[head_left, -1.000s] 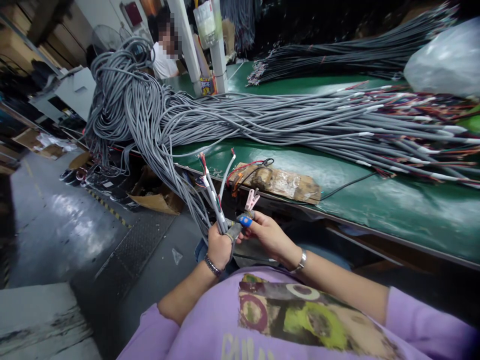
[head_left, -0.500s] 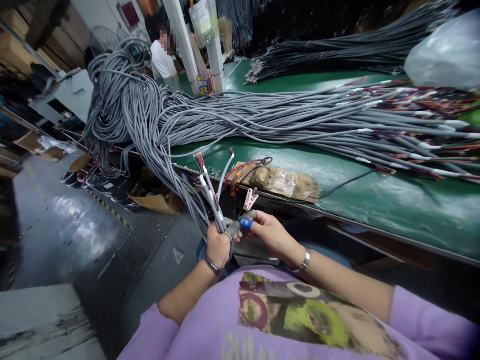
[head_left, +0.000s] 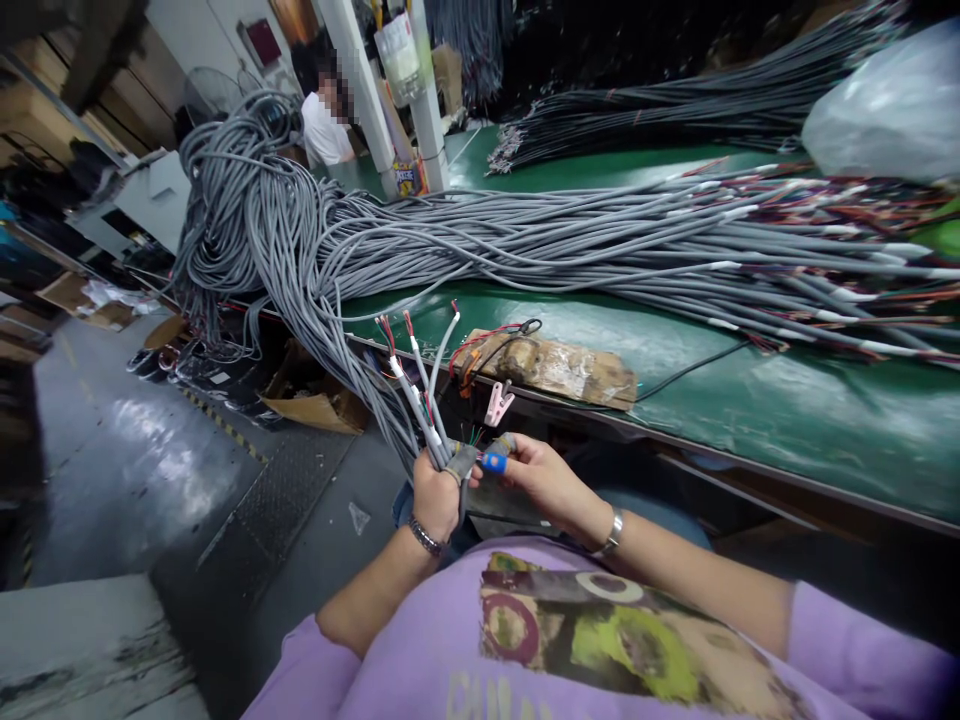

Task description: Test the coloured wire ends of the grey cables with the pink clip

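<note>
In the head view, the left hand [head_left: 437,497] was closed around several grey cables [head_left: 418,406], whose stripped ends stuck up towards 11 o'clock. The right hand [head_left: 544,475], at 2 o'clock from it, had thumb and forefinger drawn close together beside some thin wires [head_left: 474,436]; whether it gripped one I could not tell. A clip [head_left: 499,403] stood at 11 o'clock from the right hand, near a board [head_left: 577,370] on the green surface [head_left: 690,400]. A long pile [head_left: 465,240] of cable lay beyond, at 12 o'clock.

The bunched cables could have slid apart had the left hand slackened. A sharp tug could have snapped a fine wire, and the upright ends, so near the surface's edge, could have snagged there.
</note>
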`<state>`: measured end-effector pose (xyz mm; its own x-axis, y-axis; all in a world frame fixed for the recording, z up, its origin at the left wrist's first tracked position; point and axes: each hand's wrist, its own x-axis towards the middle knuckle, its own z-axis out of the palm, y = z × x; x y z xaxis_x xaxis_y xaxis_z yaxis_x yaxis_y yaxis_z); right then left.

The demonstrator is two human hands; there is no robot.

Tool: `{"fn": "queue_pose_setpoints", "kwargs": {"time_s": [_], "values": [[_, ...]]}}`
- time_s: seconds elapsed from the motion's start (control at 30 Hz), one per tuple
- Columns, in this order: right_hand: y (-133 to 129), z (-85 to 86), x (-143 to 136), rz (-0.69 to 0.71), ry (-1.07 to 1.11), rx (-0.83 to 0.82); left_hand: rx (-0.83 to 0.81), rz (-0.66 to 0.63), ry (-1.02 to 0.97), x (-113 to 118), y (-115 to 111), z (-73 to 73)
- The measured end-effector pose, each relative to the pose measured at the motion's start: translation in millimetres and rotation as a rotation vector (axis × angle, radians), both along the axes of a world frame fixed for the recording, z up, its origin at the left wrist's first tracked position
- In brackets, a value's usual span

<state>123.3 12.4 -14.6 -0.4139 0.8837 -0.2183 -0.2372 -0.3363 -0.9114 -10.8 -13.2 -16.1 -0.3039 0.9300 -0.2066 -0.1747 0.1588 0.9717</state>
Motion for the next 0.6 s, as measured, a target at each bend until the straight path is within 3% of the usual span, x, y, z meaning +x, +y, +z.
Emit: {"fn": "queue_pose_setpoints", "kwargs": {"time_s": [0.13,0.27,0.37,0.47,0.6], "values": [[5.0,-6.0,7.8,0.015,0.037,-0.026,0.039,-0.027,-0.026,-3.2,0.8,4.2],[21.5,-10.4,15.0,-0.057,0.177,-0.226,0.053,-0.063,-0.088,-5.6,2.5,12.0],[34.5,-5.1,14.3,0.008,0.245,-0.331,0.058,-0.110,-0.120,-5.1,5.5,17.3],[40.0,1.3,9.7,0.037,0.247,-0.219,0.053,-0.189,-0.141,-3.7,9.9,21.8],[38.5,1.2,4.0,-0.179,0.052,0.096,0.034,-0.275,-0.132,-2.4,16.1,23.6]]}}
